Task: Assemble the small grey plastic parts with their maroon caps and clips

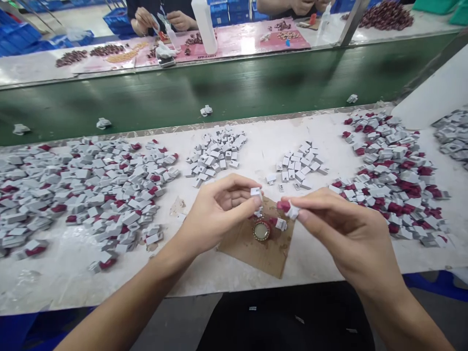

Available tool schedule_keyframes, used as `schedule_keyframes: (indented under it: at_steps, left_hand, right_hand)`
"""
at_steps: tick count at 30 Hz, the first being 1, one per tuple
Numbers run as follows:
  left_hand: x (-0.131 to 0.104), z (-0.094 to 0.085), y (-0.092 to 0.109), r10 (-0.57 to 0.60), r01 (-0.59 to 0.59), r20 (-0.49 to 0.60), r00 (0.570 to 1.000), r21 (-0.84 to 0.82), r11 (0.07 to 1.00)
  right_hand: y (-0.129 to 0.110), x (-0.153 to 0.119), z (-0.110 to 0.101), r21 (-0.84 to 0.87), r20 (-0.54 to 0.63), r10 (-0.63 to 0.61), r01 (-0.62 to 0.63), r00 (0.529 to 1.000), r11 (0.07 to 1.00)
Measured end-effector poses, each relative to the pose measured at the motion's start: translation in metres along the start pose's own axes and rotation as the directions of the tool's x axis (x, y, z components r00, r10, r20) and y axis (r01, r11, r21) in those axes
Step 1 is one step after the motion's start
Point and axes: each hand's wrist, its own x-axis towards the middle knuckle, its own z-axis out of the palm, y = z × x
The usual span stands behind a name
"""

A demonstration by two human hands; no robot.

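Note:
My left hand [215,214] pinches a small light grey plastic block [256,193] between thumb and fingertips. In the fingertips of my right hand [343,234] is a small grey-and-dark-red plastic piece [291,209], its red end toward the left. The two pieces are apart, held above a sheet of brown cardboard [272,261]. On the cardboard sits a round cap-like dish [261,230] with a red and gold rim; what it contains is unclear. Beside it lies another grey-and-red piece [280,224].
A large grey-and-red pile [109,185] spreads at left, another [402,185] at right. Two grey-block heaps [219,151] [302,163] lie between. Behind runs a green conveyor belt [153,105] bearing several pieces. Across it, co-workers' hands [146,20] work near a white bottle [205,27].

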Motion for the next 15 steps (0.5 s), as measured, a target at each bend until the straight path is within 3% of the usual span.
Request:
schedule_keyframes:
  at_steps: [3, 6, 15]
  left_hand:
    - [0.006, 0.016, 0.006, -0.064, 0.081, 0.116, 0.991, -0.145, 0.986]
    - [0.011, 0.026, 0.005, -0.113, 0.153, 0.192, 0.975, -0.209, 0.966]
    - [0.015, 0.032, 0.007, -0.167, 0.207, 0.224, 0.96, -0.167, 0.964]
  right_hand:
    - [0.009, 0.008, -0.004, 0.193, -0.039, 0.083, -0.074, 0.996, 0.978]
    - [0.015, 0.012, -0.006, 0.273, -0.061, 0.132, -0.11, 0.989, 0.956]
    - [0.018, 0.011, -0.012, 0.29, -0.049, 0.134, -0.114, 0.99, 0.95]
